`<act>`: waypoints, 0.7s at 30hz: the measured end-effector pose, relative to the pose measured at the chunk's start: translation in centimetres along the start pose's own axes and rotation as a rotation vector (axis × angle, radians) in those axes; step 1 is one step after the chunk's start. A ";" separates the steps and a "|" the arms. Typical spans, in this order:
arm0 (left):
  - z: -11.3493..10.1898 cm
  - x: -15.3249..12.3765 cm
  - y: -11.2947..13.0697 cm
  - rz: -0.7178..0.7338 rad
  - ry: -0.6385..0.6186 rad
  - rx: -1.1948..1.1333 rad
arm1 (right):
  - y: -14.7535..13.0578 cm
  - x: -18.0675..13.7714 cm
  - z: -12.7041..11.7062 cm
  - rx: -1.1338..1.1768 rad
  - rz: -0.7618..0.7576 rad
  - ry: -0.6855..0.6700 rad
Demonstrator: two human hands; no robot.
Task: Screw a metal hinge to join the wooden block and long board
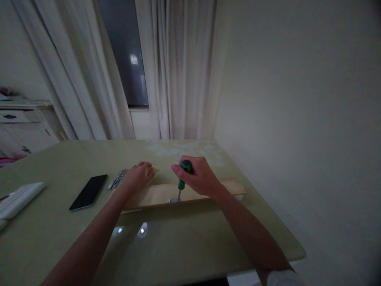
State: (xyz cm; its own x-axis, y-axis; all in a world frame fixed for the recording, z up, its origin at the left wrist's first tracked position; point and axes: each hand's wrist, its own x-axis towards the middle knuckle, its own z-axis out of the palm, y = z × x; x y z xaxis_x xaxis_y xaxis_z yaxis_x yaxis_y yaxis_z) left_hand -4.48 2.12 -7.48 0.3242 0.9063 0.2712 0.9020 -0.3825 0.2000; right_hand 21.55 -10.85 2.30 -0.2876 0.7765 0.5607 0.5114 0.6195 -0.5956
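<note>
My right hand (200, 174) is closed around the green and black handle of a screwdriver (181, 184). Its shaft points down, the tip at a small metal hinge (174, 200) on the near edge of a long pale wooden board (160, 194). At the board's left part, my left hand (138, 176) has its fingers curled over a pale wooden piece (154, 170) behind the board. Most of that piece is hidden, and whether it joins the board I cannot tell. Several metal hinges (117, 178) lie on the table just left of my left hand.
A dark phone (88, 192) lies on the greenish table (184, 242), left of the hinges. Farther left is a white, long object (24, 198). The wall (297, 119) runs along the table's right side. Curtains (184, 71) hang behind, and a white cabinet (26, 127) stands at the far left.
</note>
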 end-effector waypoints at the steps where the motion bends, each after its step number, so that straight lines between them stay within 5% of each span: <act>1: 0.2 0.0 0.0 -0.006 -0.012 0.004 | 0.1 0.1 0.2 0.005 -0.001 -0.005; 8: 0.6 -5.2 4.1 0.304 0.126 -0.268 | 0.6 0.5 0.7 0.018 0.023 0.034; 13: 1.5 -8.4 6.4 0.479 0.156 -0.190 | 1.4 0.7 1.1 0.015 0.053 0.021; 21: 2.0 -8.8 6.6 0.514 0.137 -0.136 | 2.2 0.9 1.4 -0.008 0.056 0.011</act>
State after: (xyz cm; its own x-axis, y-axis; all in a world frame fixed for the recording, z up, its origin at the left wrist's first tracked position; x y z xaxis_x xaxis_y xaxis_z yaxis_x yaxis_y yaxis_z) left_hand -0.76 -8.01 -10.44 0.6649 0.5685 0.4845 0.5896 -0.7977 0.1269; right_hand 21.29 -8.68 0.68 -0.2491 0.8088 0.5327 0.5327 0.5737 -0.6221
